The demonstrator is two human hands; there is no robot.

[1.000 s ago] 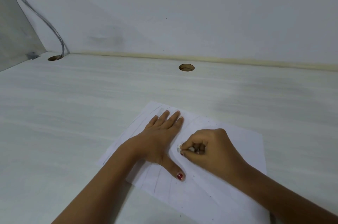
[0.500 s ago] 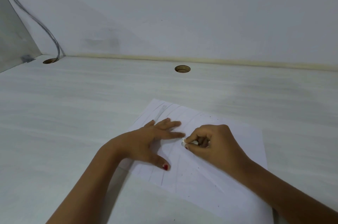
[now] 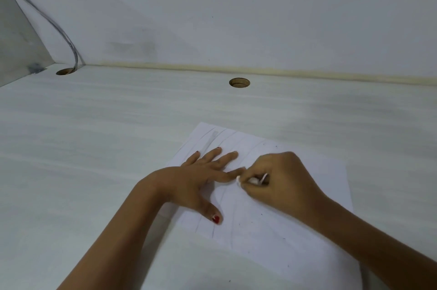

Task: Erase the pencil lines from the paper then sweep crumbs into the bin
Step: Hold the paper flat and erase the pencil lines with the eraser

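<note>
Right hand [image 3: 281, 183], centre-right of frame, pinches small white eraser [image 3: 253, 180] against paper [image 3: 307, 230]. Left hand [image 3: 201, 181] splayed flat, pinning sheet on bench [image 3: 94, 147]. Step: erasing; pencil lines [image 3: 214, 230] remain lower centre. Next: rub those, sheet held firm. Bin unseen.

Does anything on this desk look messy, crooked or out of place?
The white sheet of paper lies askew to the desk edge, with dark eraser crumbs scattered over it. The left hand pins it flat; the right hand rubs with a small white eraser. No bin shows.
</note>
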